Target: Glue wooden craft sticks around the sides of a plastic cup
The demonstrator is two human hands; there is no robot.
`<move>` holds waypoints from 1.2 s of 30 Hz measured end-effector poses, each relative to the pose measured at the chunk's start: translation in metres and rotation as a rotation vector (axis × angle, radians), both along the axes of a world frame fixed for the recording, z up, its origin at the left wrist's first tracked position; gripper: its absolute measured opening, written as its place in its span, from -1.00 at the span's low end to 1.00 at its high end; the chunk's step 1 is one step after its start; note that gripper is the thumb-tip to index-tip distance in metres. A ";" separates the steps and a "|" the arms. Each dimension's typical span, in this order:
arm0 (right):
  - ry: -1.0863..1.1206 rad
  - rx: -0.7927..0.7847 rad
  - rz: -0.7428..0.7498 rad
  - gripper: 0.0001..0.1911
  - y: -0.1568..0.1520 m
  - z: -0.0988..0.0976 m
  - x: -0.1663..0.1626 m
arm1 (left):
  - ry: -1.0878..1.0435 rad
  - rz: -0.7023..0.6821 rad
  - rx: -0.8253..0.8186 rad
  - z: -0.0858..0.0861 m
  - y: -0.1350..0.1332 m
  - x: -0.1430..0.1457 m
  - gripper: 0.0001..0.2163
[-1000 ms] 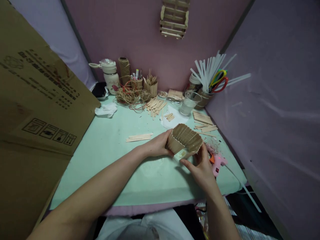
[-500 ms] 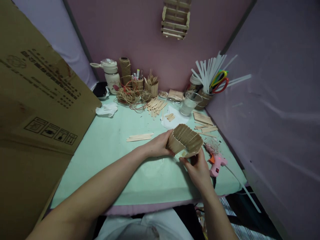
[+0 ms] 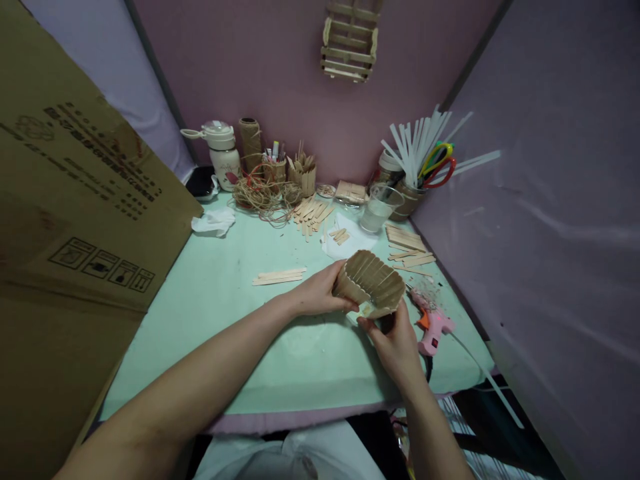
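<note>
Between my hands is a small basket [image 3: 375, 277] made of popsicle sticks set side by side, tilted with its inside facing me. A pale gap shows at its near side. My left hand [image 3: 323, 290] grips the basket's left wall, the thumb lying along the near edge by the gap. My right hand [image 3: 395, 340] holds it from the lower right, thumb at the near rim and fingers behind, partly hidden. To the right of the basket lies a pink glue gun [image 3: 435, 328] with an orange trigger and a white glue stick in its back.
Several popsicle sticks [image 3: 280, 276] lie left of my hands, more [image 3: 313, 213] behind. A clear plastic cup [image 3: 379, 210] stands on white paper [image 3: 355, 237]. Tangled twine [image 3: 263, 193], a bottle [image 3: 223, 157] and a holder with glue sticks and scissors [image 3: 410, 199] line the back. A cardboard box [image 3: 75, 267] stands left.
My left thumb has slid slightly to the right along the basket's near edge. The basket stays in both hands, almost unmoved.
</note>
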State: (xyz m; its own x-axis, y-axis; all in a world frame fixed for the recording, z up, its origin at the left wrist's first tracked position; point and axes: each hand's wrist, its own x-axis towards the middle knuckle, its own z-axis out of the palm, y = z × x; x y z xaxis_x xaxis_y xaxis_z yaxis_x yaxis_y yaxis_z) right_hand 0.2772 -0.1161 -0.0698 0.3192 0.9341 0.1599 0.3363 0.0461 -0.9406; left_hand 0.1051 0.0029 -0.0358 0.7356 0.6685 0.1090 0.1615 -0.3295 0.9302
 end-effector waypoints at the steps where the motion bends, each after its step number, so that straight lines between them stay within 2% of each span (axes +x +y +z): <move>1: -0.005 -0.007 -0.003 -0.27 0.000 0.001 0.000 | -0.018 0.007 0.001 0.001 -0.001 0.001 -0.20; 6: -0.037 -0.011 -0.018 -0.31 -0.002 0.005 -0.003 | -0.130 0.062 0.006 0.006 -0.003 0.006 -0.17; 12: -0.038 -0.020 -0.029 -0.31 -0.003 0.007 -0.004 | -0.095 0.113 0.057 0.010 -0.004 0.005 -0.11; 17: -0.041 -0.027 -0.035 -0.33 -0.002 0.004 -0.003 | -0.032 0.036 0.077 0.002 0.001 -0.001 -0.01; 21: -0.044 -0.024 -0.035 -0.32 -0.002 0.005 -0.004 | -0.015 -0.029 0.153 -0.004 0.005 -0.003 0.03; 28: -0.064 -0.029 -0.047 -0.31 -0.002 0.003 -0.003 | 0.246 0.010 0.271 -0.012 0.005 -0.002 0.02; 36: -0.035 -0.013 0.013 -0.07 -0.003 -0.001 0.002 | 0.281 -0.006 0.247 -0.014 0.006 -0.007 -0.03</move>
